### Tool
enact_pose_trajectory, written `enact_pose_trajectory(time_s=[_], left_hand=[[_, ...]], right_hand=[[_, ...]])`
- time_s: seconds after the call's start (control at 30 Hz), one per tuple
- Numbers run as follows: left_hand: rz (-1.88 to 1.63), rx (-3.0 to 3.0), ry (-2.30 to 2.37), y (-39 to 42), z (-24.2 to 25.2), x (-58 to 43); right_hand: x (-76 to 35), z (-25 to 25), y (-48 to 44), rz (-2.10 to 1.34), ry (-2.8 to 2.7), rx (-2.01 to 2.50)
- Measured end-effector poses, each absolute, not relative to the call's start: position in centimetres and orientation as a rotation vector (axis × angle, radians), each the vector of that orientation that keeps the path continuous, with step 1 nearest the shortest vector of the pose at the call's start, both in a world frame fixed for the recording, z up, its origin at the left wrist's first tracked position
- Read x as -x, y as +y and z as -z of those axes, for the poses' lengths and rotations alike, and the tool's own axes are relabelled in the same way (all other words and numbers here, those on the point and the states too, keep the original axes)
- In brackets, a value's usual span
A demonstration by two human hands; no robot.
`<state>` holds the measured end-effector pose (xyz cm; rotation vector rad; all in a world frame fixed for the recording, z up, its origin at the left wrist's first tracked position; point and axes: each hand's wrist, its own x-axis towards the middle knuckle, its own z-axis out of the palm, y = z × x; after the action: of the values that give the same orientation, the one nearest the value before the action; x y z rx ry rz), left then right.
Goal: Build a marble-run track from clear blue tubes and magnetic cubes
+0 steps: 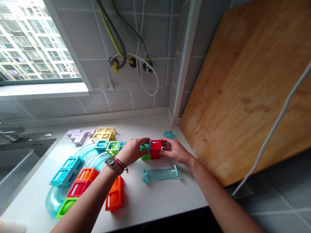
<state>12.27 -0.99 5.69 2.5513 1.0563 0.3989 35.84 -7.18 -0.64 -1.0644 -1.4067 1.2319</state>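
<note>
1. We locate the red, open-framed plastic block (156,149) just right of the frame's centre, side by side with the green, open-framed plastic block (145,156) at its left.
2. We note the pair's long axis: it runs left to right across the frame, red end pointing right.
3. Our left hand (133,150) is clamped on the green block from the left; part of its grip is hidden.
4. Our right hand (174,150) is clamped on the red block from the right, fingers and thumb against its side.
5. Below the pair, we see the translucent teal plastic chute (160,174) lying apart on the white countertop (160,203), its long axis also left to right.
6. At centre left, we find the curved translucent teal plastic track (54,200).
</note>
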Motion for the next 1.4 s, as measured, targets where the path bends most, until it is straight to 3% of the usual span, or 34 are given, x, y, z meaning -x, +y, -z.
enact_pose_trajectory(time_s=[0.53,0.87,1.03,1.4], left_hand=[[-0.397,-2.545,1.035,-0.4,-4.7,-12.4],[-0.207,-2.613,0.969,0.0,-5.8,-12.9],[-0.051,-2.697,0.982,0.6,-6.3,-15.0],[-0.047,-2.706,0.932,0.6,-6.3,-15.5]], right_hand=[[-35.2,1.3,-6.9,-1.218,-1.444,1.023],[-39.3,0.9,-10.7,-0.359,-1.671,1.666],[-39.3,2.2,-11.0,-0.348,-1.724,1.803],[-39.5,1.5,-11.7,-0.363,-1.676,1.615]])
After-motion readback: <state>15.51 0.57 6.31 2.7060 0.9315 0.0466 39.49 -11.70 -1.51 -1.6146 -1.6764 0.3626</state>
